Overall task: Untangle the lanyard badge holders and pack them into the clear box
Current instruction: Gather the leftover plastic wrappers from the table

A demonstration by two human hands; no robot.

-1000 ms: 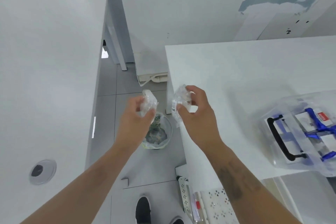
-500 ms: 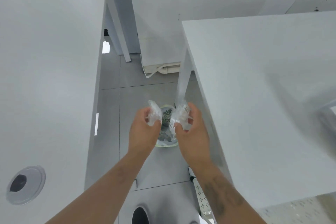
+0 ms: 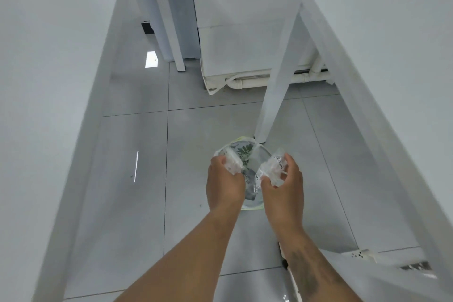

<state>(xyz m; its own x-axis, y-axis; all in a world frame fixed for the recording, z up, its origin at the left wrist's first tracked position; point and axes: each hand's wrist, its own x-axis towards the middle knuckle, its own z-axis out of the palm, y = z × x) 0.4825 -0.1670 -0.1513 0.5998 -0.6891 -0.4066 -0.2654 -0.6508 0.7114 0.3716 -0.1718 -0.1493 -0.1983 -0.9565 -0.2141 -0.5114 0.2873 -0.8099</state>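
The left hand [image 3: 224, 185] has its fingers curled tight round a small crumpled wad of clear plastic wrap [image 3: 232, 161]. The right hand [image 3: 285, 186] holds a second crumpled clear plastic wrap with a white printed label [image 3: 270, 167], pinched between thumb and fingers. The two hands are side by side, close but not touching. Both bare arms reach out from the near edge of the view, and the right forearm has a dark mark on it.

Right under the hands, down on the floor, stands a small round waste bin with a clear bag liner and a pale green rim [image 3: 245, 152]. Inside it there is some clear wrap and a bit of something green. The bin sits on grey shiny floor tiles [image 3: 137, 149].

Just right of the bin is the white leg [image 3: 277, 76] of the white bench on the right [image 3: 392, 44]. Another white bench [image 3: 44, 68] fills the left side. At the far end is a white wall [image 3: 232, 7] with white pipes [image 3: 269, 79] low along it.

The lanyard badge holders and the clear box cannot be seen in this view.
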